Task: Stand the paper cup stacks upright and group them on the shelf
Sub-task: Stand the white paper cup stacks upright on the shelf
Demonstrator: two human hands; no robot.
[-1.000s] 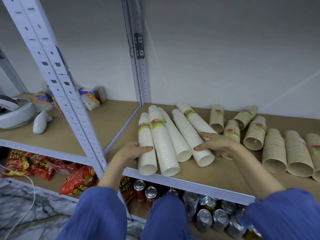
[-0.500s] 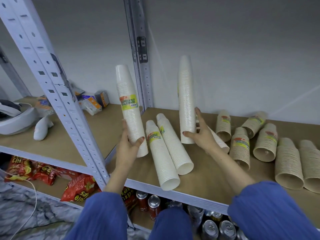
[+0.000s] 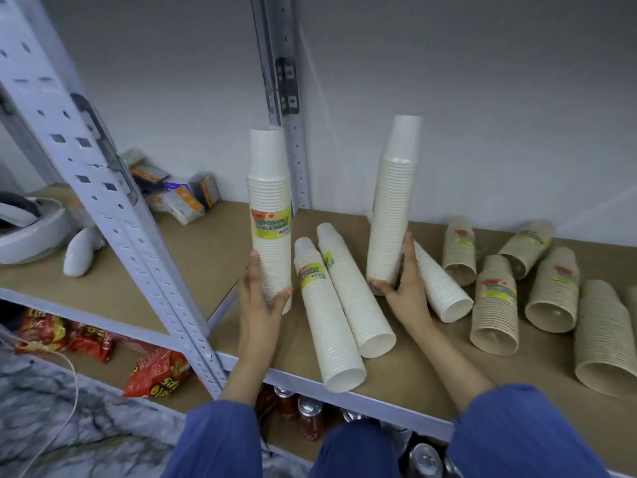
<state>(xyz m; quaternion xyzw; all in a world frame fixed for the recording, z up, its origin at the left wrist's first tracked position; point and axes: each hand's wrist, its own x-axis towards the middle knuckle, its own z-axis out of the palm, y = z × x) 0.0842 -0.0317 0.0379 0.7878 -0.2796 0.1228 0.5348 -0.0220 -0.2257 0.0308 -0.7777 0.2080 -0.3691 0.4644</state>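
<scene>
Left hand (image 3: 262, 298) and right hand (image 3: 403, 288) each wrapped around an upright white stack (image 3: 270, 219) (image 3: 394, 208) on the shelf (image 3: 413, 374); bases hidden.

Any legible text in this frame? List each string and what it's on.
"DISPOSABLE TABLEWARE": green label on the upright white cup stack in the left hand.
Labels on the lying white stack and brown stacks: too blurred.
Red snack bags below: upside-down lettering, unreadable.

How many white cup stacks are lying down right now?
3. Two lie side by side between the hands; a third lies behind the right hand, partly hidden.
</scene>
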